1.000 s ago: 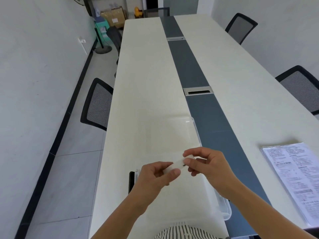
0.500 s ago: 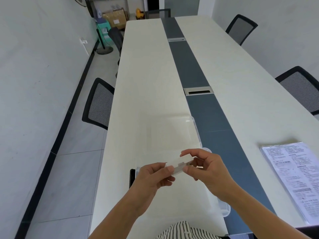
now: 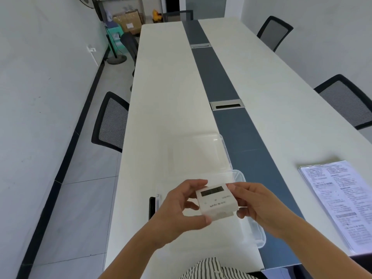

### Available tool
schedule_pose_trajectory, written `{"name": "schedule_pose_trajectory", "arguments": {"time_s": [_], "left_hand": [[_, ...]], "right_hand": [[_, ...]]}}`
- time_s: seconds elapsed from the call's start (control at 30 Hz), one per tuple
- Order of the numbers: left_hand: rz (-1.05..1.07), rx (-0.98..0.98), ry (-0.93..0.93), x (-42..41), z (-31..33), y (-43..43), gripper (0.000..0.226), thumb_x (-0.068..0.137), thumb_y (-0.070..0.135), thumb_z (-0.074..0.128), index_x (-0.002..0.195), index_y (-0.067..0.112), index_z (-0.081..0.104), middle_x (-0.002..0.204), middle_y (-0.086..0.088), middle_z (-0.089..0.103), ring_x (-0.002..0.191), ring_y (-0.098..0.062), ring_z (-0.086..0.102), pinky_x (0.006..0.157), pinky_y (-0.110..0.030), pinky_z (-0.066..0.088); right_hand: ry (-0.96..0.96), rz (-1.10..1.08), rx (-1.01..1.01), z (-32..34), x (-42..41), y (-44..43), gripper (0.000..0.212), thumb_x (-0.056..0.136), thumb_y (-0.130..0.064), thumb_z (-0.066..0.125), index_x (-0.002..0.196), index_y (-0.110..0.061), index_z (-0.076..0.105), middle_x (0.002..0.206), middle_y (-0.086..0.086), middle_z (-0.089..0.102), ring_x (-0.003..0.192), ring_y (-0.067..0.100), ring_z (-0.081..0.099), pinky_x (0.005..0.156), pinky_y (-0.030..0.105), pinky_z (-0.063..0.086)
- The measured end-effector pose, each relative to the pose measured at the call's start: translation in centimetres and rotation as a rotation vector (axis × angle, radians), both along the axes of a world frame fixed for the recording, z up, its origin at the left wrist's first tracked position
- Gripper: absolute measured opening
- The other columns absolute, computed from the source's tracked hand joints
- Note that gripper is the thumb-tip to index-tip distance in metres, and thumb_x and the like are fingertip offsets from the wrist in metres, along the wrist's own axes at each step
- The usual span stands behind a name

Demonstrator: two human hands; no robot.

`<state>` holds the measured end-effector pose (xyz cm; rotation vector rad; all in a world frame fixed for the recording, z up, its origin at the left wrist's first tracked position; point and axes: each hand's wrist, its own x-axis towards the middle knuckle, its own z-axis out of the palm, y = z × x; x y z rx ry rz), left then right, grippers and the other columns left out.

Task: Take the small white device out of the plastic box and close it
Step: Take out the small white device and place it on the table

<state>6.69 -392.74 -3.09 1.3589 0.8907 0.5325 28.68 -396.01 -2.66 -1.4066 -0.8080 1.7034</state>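
- The small white device (image 3: 216,200) was held up above the plastic box (image 3: 254,232), its display side turned toward the camera, seemingly so the person could look at its face once it was clear of the box.
- The left hand (image 3: 182,210) gripped the device's left side, thumb under the near corner and fingers curled behind the far edge, closed only as far as the device's width allowed.
- The right hand (image 3: 254,204) pinched the right side, fingertips at the upper corner and thumb lower down; both hands were clasped on it, neither slack.
- The box lay open on the table (image 3: 171,97) beneath the hands, its clear lid (image 3: 203,154) folded flat away from the person, which left the tray free to reach into.
- Judging from this, the removal looked done and the closing was not yet begun; the lid would need swinging back over the tray, and one hand would have to let go of the device first.
- A sheaf of printed papers (image 3: 338,200) lay well apart on the right.
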Motion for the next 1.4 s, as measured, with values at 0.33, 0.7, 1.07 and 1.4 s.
{"name": "schedule_pose_trajectory", "arguments": {"time_s": [0.33,0.7,1.07,1.4], "left_hand": [[-0.115,0.087,0.112,3.7,-1.8,0.4,0.067,0.065,0.02,0.079,0.126,0.029,0.051,0.118,0.01,0.062,0.116,-0.013,0.055,0.088,-0.029,0.053],[0.29,-0.548,-0.14,9.0,-2.7,3.7,0.023,0.083,-0.009,0.06,0.103,-0.002,0.068,0.1,-0.025,0.066,0.08,-0.027,0.069,0.066,-0.029,0.058],[0.146,-0.643,-0.025,12.8,-4.2,7.9,0.019,0.083,-0.01,0.059,0.098,-0.001,0.067,0.086,-0.016,0.073,0.078,-0.026,0.064,0.062,-0.027,0.052],[0.259,0.218,0.783,13.8,-8.4,9.9,0.03,0.088,0.022,0.059,0.118,0.016,0.06,0.116,0.004,0.059,0.109,-0.013,0.054,0.094,-0.026,0.044]], "right_hand": [[0.01,-0.031,-0.077,-0.9,2.6,-1.0,0.036,0.077,-0.032,0.065,0.094,-0.001,0.074,0.092,0.017,0.074,0.067,0.015,0.063,0.053,0.024,0.047],[-0.083,-0.179,0.069,-2.6,7.2,0.2,0.035,0.068,-0.023,0.073,0.097,-0.004,0.068,0.095,0.01,0.077,0.084,0.026,0.069,0.07,0.036,0.054],[-0.062,0.237,0.063,-3.9,13.0,3.4,0.073,0.066,-0.001,0.081,0.127,-0.027,0.053,0.121,-0.005,0.068,0.116,0.009,0.06,0.084,0.035,0.056],[-0.633,-0.219,-0.023,-11.4,19.5,11.1,0.065,0.053,-0.033,0.09,0.103,-0.021,0.051,0.1,-0.013,0.064,0.098,0.005,0.062,0.079,0.025,0.047]]}}
